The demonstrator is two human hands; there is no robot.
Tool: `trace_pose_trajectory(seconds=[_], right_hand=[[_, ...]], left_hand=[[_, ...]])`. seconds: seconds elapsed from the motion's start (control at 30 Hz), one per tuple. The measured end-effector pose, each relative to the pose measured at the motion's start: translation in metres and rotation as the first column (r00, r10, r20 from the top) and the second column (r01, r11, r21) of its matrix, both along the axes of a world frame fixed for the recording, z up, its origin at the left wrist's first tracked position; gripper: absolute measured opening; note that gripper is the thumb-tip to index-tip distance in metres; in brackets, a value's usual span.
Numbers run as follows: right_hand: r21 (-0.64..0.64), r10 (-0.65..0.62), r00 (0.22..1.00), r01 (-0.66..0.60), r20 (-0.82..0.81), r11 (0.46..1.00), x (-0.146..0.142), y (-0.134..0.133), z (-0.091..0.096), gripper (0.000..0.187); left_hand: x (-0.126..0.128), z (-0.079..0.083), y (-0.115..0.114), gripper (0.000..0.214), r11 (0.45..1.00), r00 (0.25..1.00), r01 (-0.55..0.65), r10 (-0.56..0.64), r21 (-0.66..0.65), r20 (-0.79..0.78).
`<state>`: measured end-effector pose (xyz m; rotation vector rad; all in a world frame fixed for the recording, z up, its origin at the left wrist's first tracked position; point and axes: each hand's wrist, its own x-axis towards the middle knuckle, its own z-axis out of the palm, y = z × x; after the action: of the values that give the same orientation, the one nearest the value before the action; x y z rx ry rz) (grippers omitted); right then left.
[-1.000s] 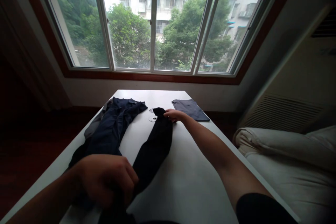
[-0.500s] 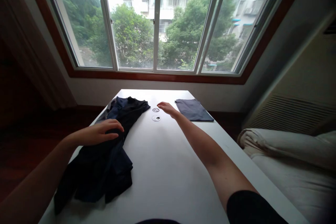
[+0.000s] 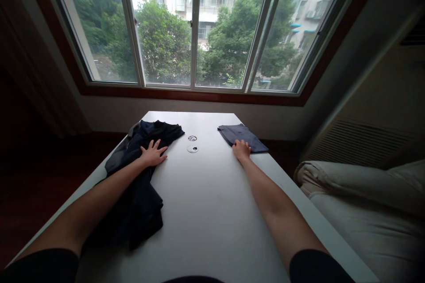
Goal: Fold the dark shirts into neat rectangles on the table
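Note:
My left hand (image 3: 153,154) lies with spread fingers on a loose pile of dark clothes (image 3: 146,203) along the table's left side. The pile is mostly black and navy, with a grey part (image 3: 116,157) at its outer edge; my forearm covers some of it. Over on the right, a flat, folded grey garment (image 3: 250,136) rests near the far right edge. My right hand (image 3: 241,148) is at its near left edge, fingers curled onto the cloth. The fingertips are partly hidden.
Both garments are on a white table (image 3: 202,212). Two round cable holes (image 3: 192,149) sit between them. A pale cushioned seat (image 3: 358,194) stands to the right. Beyond the table's far end are a wall and a wide window (image 3: 192,44).
My left hand has moved forward and come down flat on the dark clothes. My right hand has swung right, from above the cable holes to the folded grey garment.

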<state>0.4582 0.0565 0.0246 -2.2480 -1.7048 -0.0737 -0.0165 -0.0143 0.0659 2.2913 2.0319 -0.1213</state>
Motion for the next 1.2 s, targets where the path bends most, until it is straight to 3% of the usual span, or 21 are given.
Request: trace_pose_trajectory(seconds=[0.1,0.2,0.3,0.4,0.5,0.63,0.73,0.83,0.9,0.93,0.97,1.03,1.1,1.2], right_hand=[[-0.049,0.032,0.999,-0.031,0.019,0.998,0.002,-0.006,0.000,0.033],[-0.098,0.087,0.995,-0.081,0.051,0.992,0.008,-0.016,0.003,0.034],[-0.105,0.119,0.989,-0.110,0.088,0.988,0.013,-0.026,0.008,0.045],[-0.137,0.121,0.985,-0.103,0.125,0.985,0.015,-0.029,0.015,0.048],[-0.175,0.100,0.986,-0.076,0.134,0.982,0.015,-0.028,0.024,0.035],[-0.157,0.091,0.991,-0.074,0.102,0.985,0.011,-0.036,0.032,0.036],[-0.049,0.101,0.988,-0.096,0.114,0.994,0.006,-0.055,0.033,0.035],[0.083,0.222,0.961,-0.238,0.163,0.968,-0.003,-0.078,0.033,0.032],[0.105,0.417,0.892,-0.438,0.175,0.893,-0.012,-0.095,0.034,0.028],[0.090,0.541,0.826,-0.558,0.161,0.825,-0.019,-0.105,0.035,0.026],[0.061,0.670,0.732,-0.679,0.123,0.731,-0.026,-0.116,0.037,0.024],[0.022,0.863,0.505,-0.863,-0.037,0.506,-0.043,-0.141,0.041,0.020],[0.041,0.920,0.294,-0.948,-0.258,0.315,-0.062,-0.171,0.049,0.019],[0.047,0.822,0.022,-0.997,-0.570,0.059,-0.086,-0.214,0.068,0.022]], left_hand=[[-0.010,-0.005,0.018,0.066,1.000,1.000,-0.015,0.015,0.014,-0.013],[-0.012,-0.002,0.020,0.063,0.999,0.999,-0.022,0.023,0.030,-0.026],[0.003,0.003,0.006,0.057,0.991,0.997,0.009,0.001,0.133,-0.076],[0.032,0.011,-0.026,0.045,0.961,0.979,0.187,-0.164,0.206,-0.123],[0.058,0.023,-0.071,0.035,0.908,0.909,0.417,-0.417,0.042,-0.012],[0.053,0.046,-0.122,0.031,0.786,0.819,0.573,-0.546,-0.232,0.175],[0.026,0.061,-0.139,0.025,0.701,0.870,0.487,-0.444,-0.521,0.216],[0.001,0.073,-0.138,0.015,0.654,0.933,0.337,-0.328,-0.678,0.147],[-0.009,0.083,-0.131,0.018,0.627,0.953,0.294,-0.245,-0.721,0.176],[-0.011,0.088,-0.126,0.024,0.623,0.955,0.298,-0.201,-0.723,0.220],[-0.011,0.093,-0.121,0.032,0.640,0.946,0.318,-0.169,-0.700,0.276],[-0.006,0.102,-0.111,0.043,0.723,0.913,0.369,-0.166,-0.584,0.373],[0.007,0.104,-0.100,0.046,0.814,0.886,0.410,-0.246,-0.412,0.394],[0.037,0.093,-0.085,0.046,0.854,0.857,0.478,-0.403,-0.205,0.321]])
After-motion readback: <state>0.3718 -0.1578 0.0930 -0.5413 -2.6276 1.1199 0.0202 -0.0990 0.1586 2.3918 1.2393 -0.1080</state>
